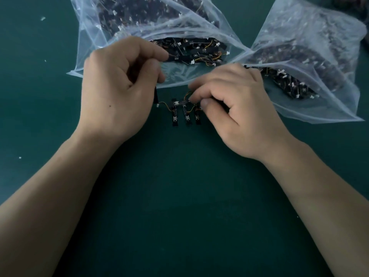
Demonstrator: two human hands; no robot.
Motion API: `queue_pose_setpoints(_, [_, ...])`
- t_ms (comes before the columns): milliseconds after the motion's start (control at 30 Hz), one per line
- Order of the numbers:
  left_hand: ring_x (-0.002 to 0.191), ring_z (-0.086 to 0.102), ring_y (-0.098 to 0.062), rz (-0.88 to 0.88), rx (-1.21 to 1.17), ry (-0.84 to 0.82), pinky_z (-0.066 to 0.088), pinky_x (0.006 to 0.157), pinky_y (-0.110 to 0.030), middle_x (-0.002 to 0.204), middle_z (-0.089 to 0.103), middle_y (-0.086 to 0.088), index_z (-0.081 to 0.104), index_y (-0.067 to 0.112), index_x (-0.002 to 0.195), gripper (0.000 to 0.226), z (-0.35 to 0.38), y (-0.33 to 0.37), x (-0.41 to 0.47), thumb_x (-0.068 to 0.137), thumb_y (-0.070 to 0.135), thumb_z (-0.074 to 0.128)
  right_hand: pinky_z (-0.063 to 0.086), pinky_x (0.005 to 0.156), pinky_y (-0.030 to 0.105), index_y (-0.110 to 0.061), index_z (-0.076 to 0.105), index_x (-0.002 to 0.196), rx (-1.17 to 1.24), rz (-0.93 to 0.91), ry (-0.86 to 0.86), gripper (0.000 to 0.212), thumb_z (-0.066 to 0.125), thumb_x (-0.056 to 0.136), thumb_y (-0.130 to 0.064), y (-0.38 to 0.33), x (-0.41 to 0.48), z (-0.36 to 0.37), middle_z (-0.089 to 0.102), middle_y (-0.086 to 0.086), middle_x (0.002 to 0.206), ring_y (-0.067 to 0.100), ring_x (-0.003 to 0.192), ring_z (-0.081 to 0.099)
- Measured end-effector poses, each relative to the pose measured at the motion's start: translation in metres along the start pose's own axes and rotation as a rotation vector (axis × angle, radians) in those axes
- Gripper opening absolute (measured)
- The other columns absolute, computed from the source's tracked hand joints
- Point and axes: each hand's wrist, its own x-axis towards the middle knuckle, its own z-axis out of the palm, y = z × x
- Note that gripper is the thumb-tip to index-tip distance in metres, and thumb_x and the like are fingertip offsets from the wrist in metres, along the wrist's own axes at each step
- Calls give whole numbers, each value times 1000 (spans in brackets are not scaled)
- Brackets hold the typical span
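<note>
Fingers (199,83) of our right hand (239,108) are pinching a wired board (182,102) lying crosswise, pointing left; our left hand (117,86) is gripping a black strip (156,95) nearby.

Two clear bags are lying on the green mat (179,206). Left bag (89,37) is gaping open nearside, black wired modules (191,50) showing at its mouth. Right bag (329,56) is sitting just beside it, equally packed. White scraps (42,18) are dotting the mat's left side.

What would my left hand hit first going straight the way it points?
Likely the clear plastic bag of small wired boards just ahead; the left hand overlaps its rim, though depth is unclear.
</note>
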Motion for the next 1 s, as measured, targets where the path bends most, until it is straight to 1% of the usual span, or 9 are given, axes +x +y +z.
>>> queue_pose_setpoints(100, [69,68,-7,-23,7,-4,48,61,-17,86,74,13,76,22,108,24,1,1,0,100,11,56,28,106,33,-22,79,104,1,2,-55,20,61,99,-14,2,0,0,70,-18,123,8,123,54])
queue_pose_setpoints(300, [68,68,-5,-35,28,-31,46,61,-13,82,73,17,77,24,104,23,2,2,-1,98,13,58,26,108,33,-21,81,107,-17,-20,-84,22,61,99,-16,1,-1,-1,68,-16,129,9,127,51])
queue_pose_setpoints(500, [68,68,-7,-26,30,-40,46,59,-14,82,73,17,77,25,103,23,2,4,-1,98,13,58,29,108,34,-20,80,111,-8,-22,-53,22,62,100,-15,1,-2,-2,69,-16,119,11,122,53])
queue_pose_setpoints(567, [68,68,-7,-28,32,-40,47,59,-15,82,73,17,77,25,103,23,2,4,-2,98,13,58,29,107,34,-20,80,110,-6,-12,-50,20,63,100,-20,0,-2,-1,69,-16,118,11,121,53])
queue_pose_setpoints(700, [64,65,-5,-40,31,-40,44,57,-13,82,73,16,77,23,103,23,2,5,-2,98,13,58,29,104,33,-21,81,105,-21,-5,-55,19,64,100,-27,-1,-2,-1,68,-14,114,13,119,53])
queue_pose_setpoints(833, [65,66,-9,-43,37,-45,48,56,-17,83,74,16,78,23,103,22,2,6,-2,98,13,58,28,104,32,-23,81,105,-26,7,-59,21,62,101,-29,-1,-1,-1,68,-14,115,12,120,53])
queue_pose_setpoints(1000, [62,64,-6,-50,33,-49,43,56,-12,82,73,15,77,24,103,23,2,5,-2,98,13,58,29,103,33,-23,81,106,-23,5,-67,22,61,103,-29,-1,-1,0,69,-14,115,13,120,53])
